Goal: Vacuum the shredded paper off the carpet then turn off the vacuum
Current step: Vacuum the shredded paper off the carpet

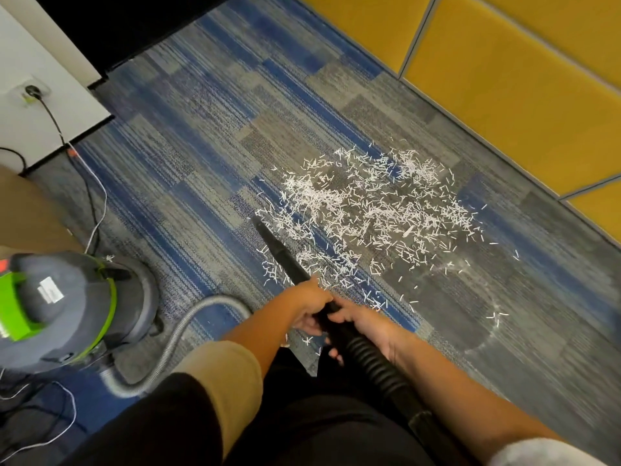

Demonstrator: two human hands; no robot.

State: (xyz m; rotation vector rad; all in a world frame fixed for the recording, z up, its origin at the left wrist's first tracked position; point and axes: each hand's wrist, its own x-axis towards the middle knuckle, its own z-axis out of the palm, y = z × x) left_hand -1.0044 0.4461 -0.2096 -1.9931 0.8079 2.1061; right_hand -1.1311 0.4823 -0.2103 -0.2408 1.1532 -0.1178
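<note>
Yellow panels (504,79) stand at right; a socket (15,95) sits on the white wall (23,52).

Matt plastic nozzle (280,253), woven carpet (208,136).

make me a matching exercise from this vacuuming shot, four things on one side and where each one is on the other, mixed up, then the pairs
Things
1. white shredded paper
2. grey and green canister vacuum
3. black tapered nozzle
4. black power plug

Places
A. in the white wall socket, upper left
B. gripped by the left hand and right hand
C. scattered over the blue and grey carpet
D. standing on the floor at the person's left

Pairs: 1-C, 2-D, 3-B, 4-A
</note>
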